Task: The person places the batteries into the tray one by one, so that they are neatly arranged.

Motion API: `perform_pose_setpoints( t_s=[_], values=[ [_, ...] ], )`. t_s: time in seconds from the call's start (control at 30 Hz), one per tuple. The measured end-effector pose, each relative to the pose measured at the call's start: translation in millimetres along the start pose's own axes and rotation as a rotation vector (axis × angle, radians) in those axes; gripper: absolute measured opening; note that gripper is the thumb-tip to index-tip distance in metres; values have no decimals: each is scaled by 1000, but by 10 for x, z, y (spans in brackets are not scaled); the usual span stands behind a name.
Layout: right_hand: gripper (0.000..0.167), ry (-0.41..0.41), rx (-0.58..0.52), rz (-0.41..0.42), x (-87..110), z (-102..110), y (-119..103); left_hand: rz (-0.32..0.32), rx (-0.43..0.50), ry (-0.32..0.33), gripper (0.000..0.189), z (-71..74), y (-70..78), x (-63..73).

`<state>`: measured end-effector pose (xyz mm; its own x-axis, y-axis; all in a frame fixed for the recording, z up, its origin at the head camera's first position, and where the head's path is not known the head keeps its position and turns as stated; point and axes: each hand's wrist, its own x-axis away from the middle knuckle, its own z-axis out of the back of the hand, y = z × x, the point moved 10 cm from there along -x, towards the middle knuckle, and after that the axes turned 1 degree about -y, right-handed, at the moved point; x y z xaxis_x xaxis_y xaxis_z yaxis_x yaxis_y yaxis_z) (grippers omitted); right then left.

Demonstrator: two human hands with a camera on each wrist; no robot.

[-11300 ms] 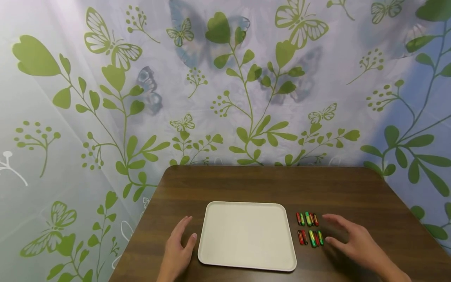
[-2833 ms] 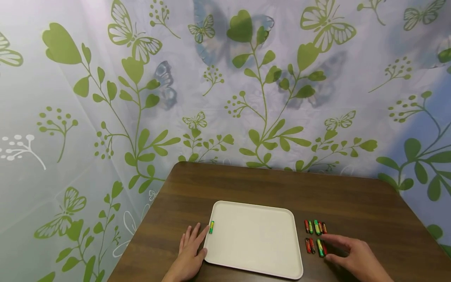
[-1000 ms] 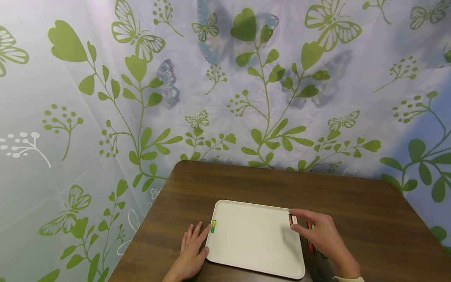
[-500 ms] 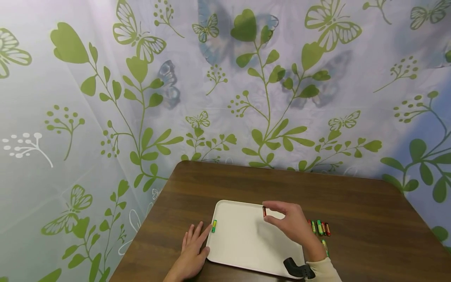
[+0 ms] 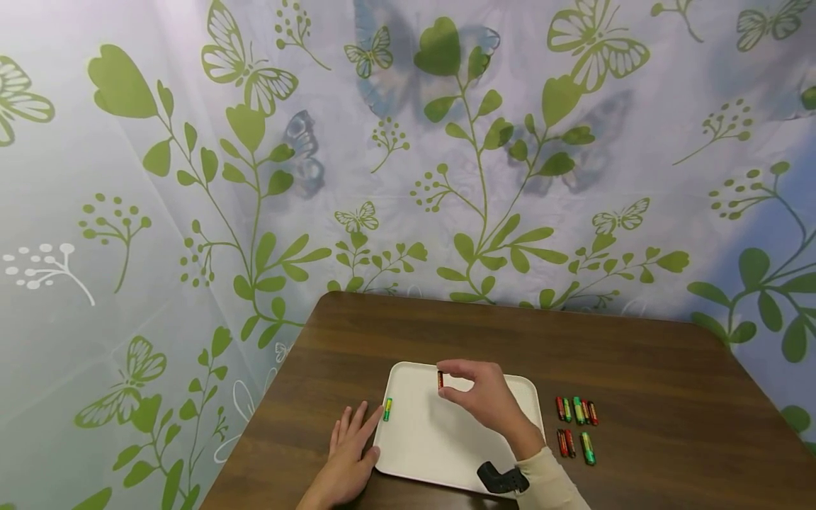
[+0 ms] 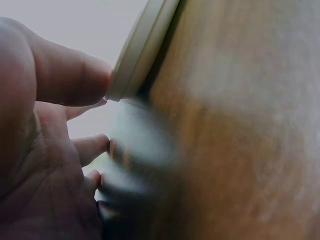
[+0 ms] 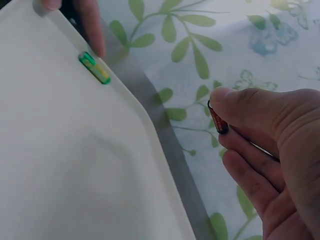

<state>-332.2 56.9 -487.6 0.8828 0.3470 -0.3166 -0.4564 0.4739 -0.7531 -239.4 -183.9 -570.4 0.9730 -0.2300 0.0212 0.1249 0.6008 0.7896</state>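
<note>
One red battery (image 5: 440,380) in the right hand's (image 5: 482,395) pinch, outspread left hand (image 5: 346,457) against tray (image 5: 440,446)

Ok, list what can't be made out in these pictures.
Tray floor under the right hand: hidden by that hand, head view.
Print on the held red-and-black battery: too small, right wrist view.
Rest of the left forearm: cut off by the bottom edge, head view.
Tabletop grain: blurred, left wrist view.

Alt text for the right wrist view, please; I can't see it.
The right grip pinches a small red-and-black battery by its ends. At image left, a green battery lies inside a white tray near its rim, with a leaf-patterned backdrop beyond.
</note>
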Motion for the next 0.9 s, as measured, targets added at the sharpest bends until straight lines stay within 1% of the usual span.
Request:
perform_pose_setpoints(
  t_s=[0.27,0.5,0.63,0.8,0.9],
  values=[
    [37,-29,-71,11,-46,-345,-38,4,-5,-14,67,-5,17,-5],
    [39,-61,-50,7,-46,-602,-42,16,-9,-17,67,-5,12,-12],
    [38,-85,-61,18,-34,-751,-55,7,-12,-14,67,-3,21,-9],
    [38,-114,-62,11,-25,-945,-44,0,-11,-13,66,-5,24,-7],
    [37,-123,-51,28,-18,-1044,-54,0,-10,-14,67,-5,26,-5]
  ],
)
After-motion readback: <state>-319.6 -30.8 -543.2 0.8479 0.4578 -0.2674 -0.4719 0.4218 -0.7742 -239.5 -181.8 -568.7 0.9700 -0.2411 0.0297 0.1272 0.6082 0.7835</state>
